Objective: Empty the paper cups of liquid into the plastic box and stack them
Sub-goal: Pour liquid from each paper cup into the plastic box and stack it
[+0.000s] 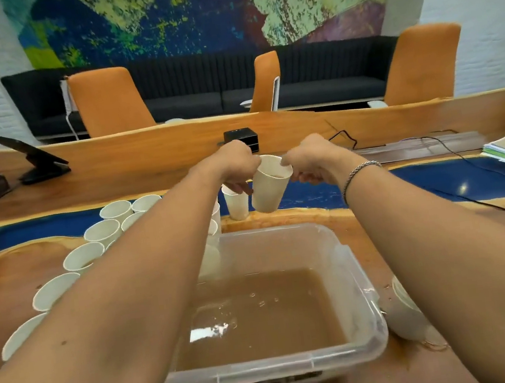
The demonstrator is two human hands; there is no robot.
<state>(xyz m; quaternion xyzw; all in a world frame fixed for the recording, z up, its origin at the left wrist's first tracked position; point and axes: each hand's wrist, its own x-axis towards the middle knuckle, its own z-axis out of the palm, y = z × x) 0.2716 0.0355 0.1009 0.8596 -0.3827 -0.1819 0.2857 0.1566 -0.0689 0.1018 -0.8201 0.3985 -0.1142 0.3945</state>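
Gripping a white paper cup (pixel 268 190) from both sides, the left hand (pixel 237 167) curls its fingers on one rim edge and the right hand (pixel 311 161) pinches the other. The cup hangs tilted beyond the clear plastic box (pixel 355 261) of brown liquid, just beside a second upright white cup (pixel 236 204).

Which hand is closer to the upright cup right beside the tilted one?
Left. The left hand hangs right above the upright cup; the right hand is off to its right, beyond the tilted cup both hold.
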